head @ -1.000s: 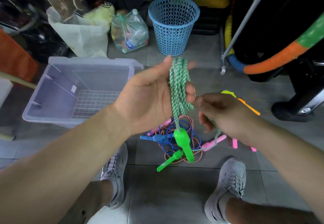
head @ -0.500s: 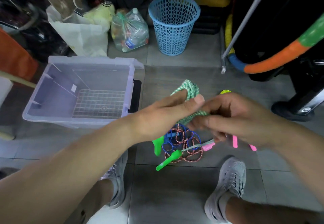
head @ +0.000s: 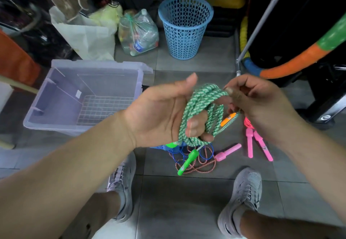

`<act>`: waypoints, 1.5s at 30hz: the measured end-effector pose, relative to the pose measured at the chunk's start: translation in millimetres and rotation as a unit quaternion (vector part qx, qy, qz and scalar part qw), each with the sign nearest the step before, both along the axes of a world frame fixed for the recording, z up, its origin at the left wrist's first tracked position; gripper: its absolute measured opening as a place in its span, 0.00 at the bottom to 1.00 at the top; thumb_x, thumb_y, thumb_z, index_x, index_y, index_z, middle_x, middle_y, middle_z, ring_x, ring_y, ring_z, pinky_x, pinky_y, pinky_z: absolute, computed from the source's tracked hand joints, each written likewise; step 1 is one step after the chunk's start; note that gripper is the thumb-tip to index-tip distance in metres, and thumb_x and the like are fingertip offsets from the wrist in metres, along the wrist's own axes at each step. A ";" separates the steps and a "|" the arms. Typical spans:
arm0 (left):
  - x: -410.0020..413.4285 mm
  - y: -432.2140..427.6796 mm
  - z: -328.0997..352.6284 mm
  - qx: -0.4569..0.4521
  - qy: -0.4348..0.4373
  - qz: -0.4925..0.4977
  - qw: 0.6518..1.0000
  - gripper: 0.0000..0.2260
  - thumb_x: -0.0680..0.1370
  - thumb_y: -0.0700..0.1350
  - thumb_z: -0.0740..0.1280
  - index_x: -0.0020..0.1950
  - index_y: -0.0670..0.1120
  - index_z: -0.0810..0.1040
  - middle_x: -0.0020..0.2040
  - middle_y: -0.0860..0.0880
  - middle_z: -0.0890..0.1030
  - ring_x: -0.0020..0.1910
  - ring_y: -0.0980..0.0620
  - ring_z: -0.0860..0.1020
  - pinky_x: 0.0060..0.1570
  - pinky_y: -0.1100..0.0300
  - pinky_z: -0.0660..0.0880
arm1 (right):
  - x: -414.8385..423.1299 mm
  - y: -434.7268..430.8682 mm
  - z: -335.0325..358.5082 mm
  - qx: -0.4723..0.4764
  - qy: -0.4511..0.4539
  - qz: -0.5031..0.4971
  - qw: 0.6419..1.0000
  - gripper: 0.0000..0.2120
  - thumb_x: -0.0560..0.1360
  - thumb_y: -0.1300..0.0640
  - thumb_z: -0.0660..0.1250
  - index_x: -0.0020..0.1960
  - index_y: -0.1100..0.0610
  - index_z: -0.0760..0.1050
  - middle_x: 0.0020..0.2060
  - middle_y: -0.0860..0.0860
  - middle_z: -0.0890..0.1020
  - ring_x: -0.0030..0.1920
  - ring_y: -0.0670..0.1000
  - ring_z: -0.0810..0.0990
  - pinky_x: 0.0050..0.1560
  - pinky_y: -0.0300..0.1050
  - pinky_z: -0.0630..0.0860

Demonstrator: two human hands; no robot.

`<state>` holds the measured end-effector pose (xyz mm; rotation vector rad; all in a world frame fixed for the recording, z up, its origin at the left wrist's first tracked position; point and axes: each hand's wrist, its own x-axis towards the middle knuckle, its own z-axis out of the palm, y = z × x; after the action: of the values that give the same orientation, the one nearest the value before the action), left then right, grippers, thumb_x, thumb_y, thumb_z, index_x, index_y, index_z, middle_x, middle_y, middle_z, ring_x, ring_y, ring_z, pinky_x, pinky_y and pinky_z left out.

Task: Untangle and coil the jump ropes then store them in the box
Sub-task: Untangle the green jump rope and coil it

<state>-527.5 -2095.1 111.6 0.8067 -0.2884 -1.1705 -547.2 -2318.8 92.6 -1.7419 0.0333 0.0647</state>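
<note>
The left hand [head: 164, 115] is turned palm up, its curled fingers wrapped through a bundle of loops of the green-and-white jump rope [head: 198, 107], thumb lifted free above the coil. Just beside it, the right hand [head: 260, 106] pinches the top of the same loops between thumb and fingertips, with one strand running down under its palm. Both hands are closed on this rope and nearly touch each other.

Below the left hand, one green handle [head: 188, 161] dangles from the rope over the floor [head: 187, 201]; a second green handle [head: 171, 144] peeks out just under the heel of that hand. Directly beneath, a tangle of blue and red-white ropes [head: 196, 161] lies on the tiles. Below the right hand lie pink handles [head: 250, 142], with another pink handle [head: 227, 152] pointing toward the tangle; an orange handle [head: 227, 119] shows between the two hands.

Off beyond the left forearm sits the clear plastic box [head: 56, 96], open, with a wire grid on its bottom. Farther out past both hands stands a blue basket [head: 185, 27].
</note>
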 end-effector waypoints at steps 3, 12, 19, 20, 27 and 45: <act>1.9 1.1 -2.5 -0.043 0.049 0.012 0.998 0.33 0.80 0.58 0.57 0.75 0.32 0.63 0.33 0.48 0.71 0.33 0.50 0.69 0.56 0.50 0.72 | -3.6 5.4 -8.0 0.003 0.011 0.022 1.000 0.15 0.76 0.54 0.69 0.52 0.66 0.80 0.29 0.47 0.79 0.32 0.48 0.75 0.35 0.36 0.74; -0.5 -5.5 -10.1 -0.060 0.105 0.120 0.985 0.06 0.81 0.43 0.60 0.49 0.42 0.74 0.37 0.49 0.77 0.40 0.49 0.80 0.63 0.45 0.76 | -14.2 23.5 -13.7 -0.062 0.099 0.055 0.992 0.15 0.83 0.54 0.62 0.46 0.64 0.80 0.30 0.53 0.79 0.34 0.55 0.78 0.42 0.57 0.79; 8.8 -8.5 -7.4 -0.004 0.076 0.302 0.950 0.10 0.81 0.45 0.60 0.59 0.42 0.74 0.58 0.41 0.84 0.45 0.51 0.85 0.63 0.50 0.76 | -29.3 35.1 -10.4 -0.179 0.104 0.167 0.964 0.15 0.81 0.51 0.64 0.36 0.47 0.77 0.31 0.55 0.79 0.31 0.55 0.80 0.34 0.51 0.79; 11.0 -6.9 -8.0 0.001 0.070 0.312 0.947 0.12 0.82 0.48 0.60 0.63 0.43 0.71 0.59 0.41 0.83 0.46 0.51 0.85 0.66 0.49 0.75 | -32.2 35.3 -10.8 -0.199 0.090 0.203 0.954 0.14 0.81 0.50 0.64 0.36 0.44 0.76 0.31 0.56 0.77 0.33 0.57 0.80 0.36 0.54 0.78; -0.4 -12.5 -20.5 0.234 -0.187 0.251 0.920 0.14 0.81 0.53 0.61 0.55 0.43 0.76 0.55 0.42 0.85 0.54 0.42 0.83 0.64 0.44 0.74 | -31.8 25.9 3.2 -0.190 0.078 0.291 0.934 0.17 0.78 0.56 0.68 0.31 0.48 0.73 0.25 0.50 0.71 0.28 0.49 0.69 0.33 0.50 0.68; -3.3 -3.1 -11.2 0.130 -0.086 0.032 0.987 0.17 0.79 0.41 0.63 0.63 0.32 0.74 0.31 0.48 0.67 0.30 0.51 0.67 0.53 0.51 0.78 | -5.1 -0.6 0.7 -0.062 0.075 0.015 0.995 0.19 0.68 0.41 0.70 0.43 0.57 0.82 0.35 0.65 0.80 0.33 0.52 0.76 0.39 0.47 0.73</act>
<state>-530.8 -2098.2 100.5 1.1417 -0.2523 -1.0927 -552.3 -2319.5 93.3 -1.8580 0.1233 0.2193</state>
